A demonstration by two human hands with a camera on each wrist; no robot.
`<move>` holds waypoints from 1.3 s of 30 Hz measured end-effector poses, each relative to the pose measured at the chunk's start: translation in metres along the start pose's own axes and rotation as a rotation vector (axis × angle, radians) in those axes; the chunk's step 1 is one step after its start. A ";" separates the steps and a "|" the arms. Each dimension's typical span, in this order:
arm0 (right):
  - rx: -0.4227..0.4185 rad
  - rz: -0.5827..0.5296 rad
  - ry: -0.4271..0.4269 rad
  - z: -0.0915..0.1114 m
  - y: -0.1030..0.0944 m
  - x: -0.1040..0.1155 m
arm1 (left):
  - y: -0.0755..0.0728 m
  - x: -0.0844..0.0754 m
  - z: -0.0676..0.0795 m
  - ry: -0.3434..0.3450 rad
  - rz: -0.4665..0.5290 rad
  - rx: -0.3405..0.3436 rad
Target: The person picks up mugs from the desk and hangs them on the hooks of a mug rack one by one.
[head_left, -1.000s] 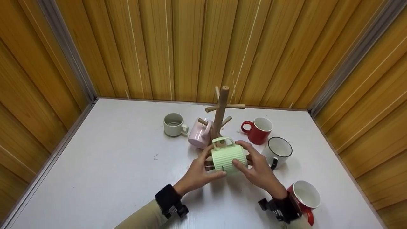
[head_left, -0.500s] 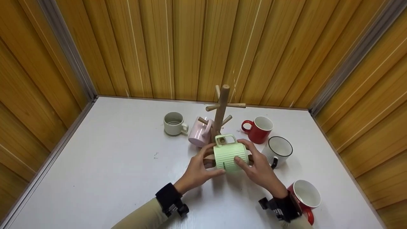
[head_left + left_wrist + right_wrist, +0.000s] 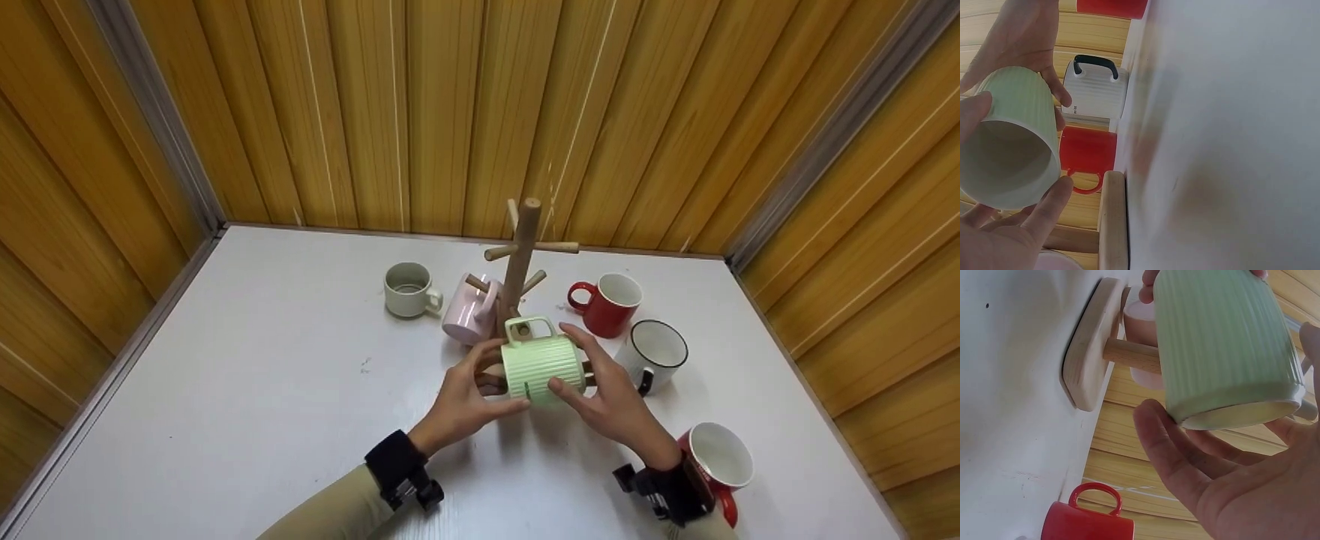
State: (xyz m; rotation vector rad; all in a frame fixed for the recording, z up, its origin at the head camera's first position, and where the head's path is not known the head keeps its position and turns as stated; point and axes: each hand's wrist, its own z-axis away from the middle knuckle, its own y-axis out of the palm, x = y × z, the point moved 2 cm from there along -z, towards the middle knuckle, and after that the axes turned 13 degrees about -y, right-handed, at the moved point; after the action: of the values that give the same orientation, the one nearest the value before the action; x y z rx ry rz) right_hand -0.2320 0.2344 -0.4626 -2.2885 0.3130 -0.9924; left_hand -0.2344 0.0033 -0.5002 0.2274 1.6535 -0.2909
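A pale green ribbed mug (image 3: 544, 367) lies sideways in the air between my two hands, its square handle on the upper side toward the wooden mug tree (image 3: 521, 255). At the open end, my left hand (image 3: 465, 397) holds the rim with thumb and fingers; the left wrist view looks into the mug's mouth. My right hand (image 3: 611, 401) grips the base end, fingers curved around it in the right wrist view. A pink mug (image 3: 466, 315) hangs tilted on a low peg at the tree's left. The other visible pegs bear no mugs.
A grey-green mug (image 3: 409, 291) stands left of the tree. To the right are a red mug (image 3: 611, 311), a white mug with a black rim (image 3: 651, 360) and another red mug (image 3: 720, 461) beside my right wrist. Wood-patterned walls (image 3: 442, 112) enclose the white table (image 3: 262, 390).
Both hands keep hold of the green mug. It has shifted very slightly up and to the right, its handle a little closer to the tree. The other mugs stay put.
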 end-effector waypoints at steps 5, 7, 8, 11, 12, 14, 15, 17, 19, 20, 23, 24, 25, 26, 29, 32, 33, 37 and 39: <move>0.014 0.013 -0.005 0.000 0.001 0.001 | -0.001 0.001 -0.001 -0.011 -0.007 -0.001; 0.012 0.008 -0.009 0.000 0.002 0.001 | -0.001 0.002 -0.001 -0.015 -0.010 -0.001; 0.012 0.007 -0.010 0.000 0.002 0.001 | -0.002 0.002 -0.001 -0.017 -0.012 0.000; 0.008 -0.001 -0.006 0.000 0.003 -0.001 | -0.002 0.002 -0.001 -0.023 -0.013 0.001; 0.008 -0.001 -0.002 0.000 0.003 -0.001 | -0.002 0.002 -0.002 -0.025 -0.013 0.003; 0.008 0.001 0.003 0.000 0.003 -0.001 | -0.003 0.002 -0.003 -0.025 -0.016 0.004; 0.008 0.000 0.006 0.000 0.003 -0.001 | -0.003 0.002 -0.003 -0.023 -0.014 0.006; 0.011 0.000 0.013 -0.001 0.003 -0.001 | -0.004 0.002 -0.004 -0.021 -0.009 0.010; 0.016 -0.001 0.024 -0.001 0.004 -0.001 | -0.004 0.001 -0.004 -0.023 -0.008 0.014; 0.019 -0.002 0.031 -0.002 0.004 -0.001 | -0.004 0.001 -0.005 -0.024 -0.009 0.017; 0.027 0.003 0.056 -0.002 0.004 -0.001 | -0.006 0.001 -0.006 -0.031 -0.026 0.025; 0.032 0.005 0.065 -0.002 0.004 -0.001 | -0.006 0.001 -0.006 -0.032 -0.037 0.026; 0.035 0.007 0.074 -0.003 0.004 -0.002 | -0.006 0.001 -0.007 -0.033 -0.047 0.026; 0.040 0.010 0.084 -0.003 0.004 -0.002 | -0.007 0.001 -0.007 -0.031 -0.055 0.027; 0.054 0.014 0.104 -0.002 0.005 -0.002 | -0.008 0.001 -0.007 -0.030 -0.078 0.027; 0.063 0.017 0.112 -0.002 0.006 -0.003 | -0.009 0.000 -0.007 -0.026 -0.097 0.026; 0.064 0.020 0.111 -0.002 0.006 -0.003 | -0.009 0.000 -0.007 -0.022 -0.102 0.026; 0.060 0.034 0.103 -0.002 0.007 -0.003 | -0.010 -0.001 -0.007 0.004 -0.105 0.034; 0.060 0.037 0.104 -0.002 0.007 -0.003 | -0.011 -0.001 -0.007 0.017 -0.107 0.040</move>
State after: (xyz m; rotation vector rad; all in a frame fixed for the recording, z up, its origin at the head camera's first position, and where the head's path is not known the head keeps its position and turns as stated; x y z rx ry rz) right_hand -0.2350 0.2294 -0.4679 -2.1737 0.3626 -1.0899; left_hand -0.2447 -0.0045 -0.4975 0.1715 1.6808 -0.4040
